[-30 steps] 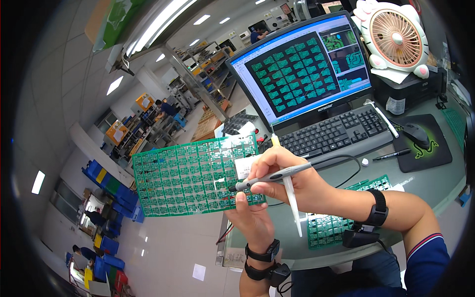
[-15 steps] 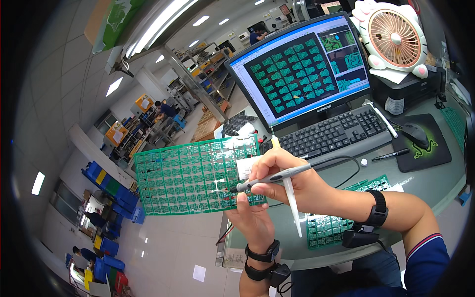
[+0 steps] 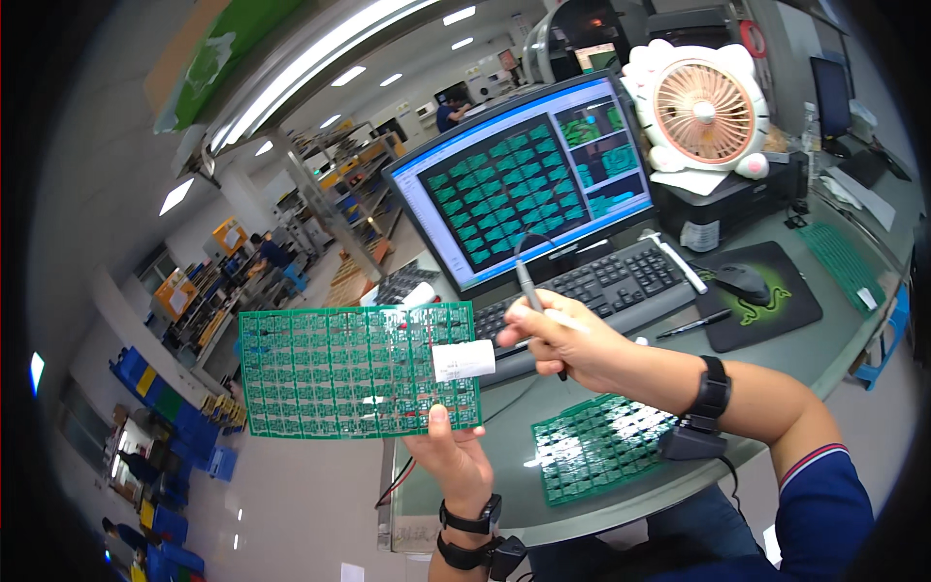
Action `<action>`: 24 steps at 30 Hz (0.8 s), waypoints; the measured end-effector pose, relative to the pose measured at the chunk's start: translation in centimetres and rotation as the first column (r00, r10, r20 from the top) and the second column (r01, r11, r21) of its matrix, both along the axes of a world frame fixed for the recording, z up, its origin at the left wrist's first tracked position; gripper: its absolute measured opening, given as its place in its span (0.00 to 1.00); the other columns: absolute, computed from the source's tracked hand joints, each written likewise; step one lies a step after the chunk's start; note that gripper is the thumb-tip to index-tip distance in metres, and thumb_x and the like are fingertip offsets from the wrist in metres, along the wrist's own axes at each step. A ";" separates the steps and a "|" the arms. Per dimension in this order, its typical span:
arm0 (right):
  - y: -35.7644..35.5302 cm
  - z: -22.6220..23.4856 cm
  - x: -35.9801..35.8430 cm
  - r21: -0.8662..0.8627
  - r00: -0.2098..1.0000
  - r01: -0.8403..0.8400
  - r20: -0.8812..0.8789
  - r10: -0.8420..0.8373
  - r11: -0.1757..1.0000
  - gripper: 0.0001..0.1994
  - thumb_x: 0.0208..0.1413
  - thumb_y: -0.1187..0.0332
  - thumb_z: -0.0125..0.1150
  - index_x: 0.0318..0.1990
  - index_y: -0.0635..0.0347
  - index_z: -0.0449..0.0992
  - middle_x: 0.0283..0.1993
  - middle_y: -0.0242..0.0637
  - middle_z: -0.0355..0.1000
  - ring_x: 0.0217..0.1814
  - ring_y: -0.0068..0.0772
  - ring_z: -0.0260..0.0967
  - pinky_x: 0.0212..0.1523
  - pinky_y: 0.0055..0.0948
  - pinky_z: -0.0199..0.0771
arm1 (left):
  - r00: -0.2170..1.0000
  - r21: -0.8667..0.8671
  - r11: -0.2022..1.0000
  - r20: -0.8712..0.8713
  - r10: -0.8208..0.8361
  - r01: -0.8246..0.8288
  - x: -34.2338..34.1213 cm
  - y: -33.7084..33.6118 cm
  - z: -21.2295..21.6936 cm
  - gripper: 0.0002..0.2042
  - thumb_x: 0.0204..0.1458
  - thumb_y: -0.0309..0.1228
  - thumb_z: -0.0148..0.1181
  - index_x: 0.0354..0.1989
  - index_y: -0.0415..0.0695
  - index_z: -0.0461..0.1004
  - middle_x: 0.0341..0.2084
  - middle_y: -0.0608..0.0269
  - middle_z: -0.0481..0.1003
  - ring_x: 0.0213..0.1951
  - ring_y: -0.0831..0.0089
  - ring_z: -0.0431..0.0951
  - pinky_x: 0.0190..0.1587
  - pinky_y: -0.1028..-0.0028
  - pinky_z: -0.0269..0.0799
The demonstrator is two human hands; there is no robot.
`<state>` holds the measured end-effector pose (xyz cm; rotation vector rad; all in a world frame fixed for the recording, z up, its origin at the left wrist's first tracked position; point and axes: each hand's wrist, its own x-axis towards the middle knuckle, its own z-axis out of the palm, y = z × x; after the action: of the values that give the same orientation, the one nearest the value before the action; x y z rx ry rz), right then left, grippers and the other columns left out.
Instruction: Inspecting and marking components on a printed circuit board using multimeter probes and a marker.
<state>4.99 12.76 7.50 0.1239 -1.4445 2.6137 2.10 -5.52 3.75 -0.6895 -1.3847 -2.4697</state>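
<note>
My left hand (image 3: 451,454) grips a green circuit board panel (image 3: 335,373) by its lower right corner, thumb on the front face. A white paper label (image 3: 465,361) sits on the panel's right end. In my right hand (image 3: 572,339) is a grey pen-shaped tool (image 3: 527,281) with a thin dark cable curving from its top. A slim white stick-like tool is also held among those fingers, mostly hidden by them. The right hand is apart from the panel, to its right, in front of the keyboard (image 3: 635,291). Another green panel (image 3: 596,451) lies flat on the table below it.
A monitor (image 3: 519,179) showing a board layout stands behind the keyboard. To its right are a pink and white fan (image 3: 702,112) on a black printer, a mouse (image 3: 743,282) on a black mat (image 3: 786,315), and a black pen (image 3: 694,324). One more green panel (image 3: 839,262) lies at the far right.
My right hand has drawn away from the panel to the right, and the grey tool has swung from nearly level to steep. The left hand still holds the panel. The view has shifted right.
</note>
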 end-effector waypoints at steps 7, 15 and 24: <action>2.5 -0.2 -1.0 0.074 0.988 -0.017 -0.150 0.028 0.997 0.10 0.60 0.61 0.60 0.40 0.58 0.71 0.26 0.26 0.65 0.17 0.12 0.50 0.16 0.17 0.50 | 0.993 -0.166 0.979 0.019 -0.117 0.119 0.6 2.3 -1.8 0.18 0.58 0.37 0.53 0.54 0.44 0.61 0.42 0.65 0.70 0.34 0.81 0.72 0.24 0.81 0.69; 10.4 1.7 3.0 0.080 0.990 0.083 -0.117 -0.073 0.993 0.09 0.59 0.63 0.62 0.40 0.56 0.70 0.27 0.24 0.67 0.14 0.09 0.49 0.13 0.13 0.50 | 0.958 0.102 0.954 -0.093 -0.271 0.280 -5.4 0.2 -3.4 0.23 0.63 0.48 0.43 0.56 0.42 0.58 0.51 0.58 0.66 0.49 0.67 0.71 0.37 0.68 0.78; 13.2 -3.1 9.0 0.430 0.965 -0.103 0.261 -0.014 0.897 0.10 0.56 0.61 0.65 0.35 0.54 0.72 0.22 0.21 0.64 0.14 0.11 0.50 0.15 0.16 0.51 | 0.994 0.088 0.990 0.028 -0.109 0.106 -9.8 -3.8 -4.6 0.06 0.62 0.29 0.44 0.43 0.44 0.67 0.39 0.65 0.70 0.42 0.75 0.71 0.49 0.69 0.70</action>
<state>14.00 25.93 4.42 -0.1422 -2.1335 2.3518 -7.71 -9.31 -0.83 -0.7258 -1.2744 -2.6181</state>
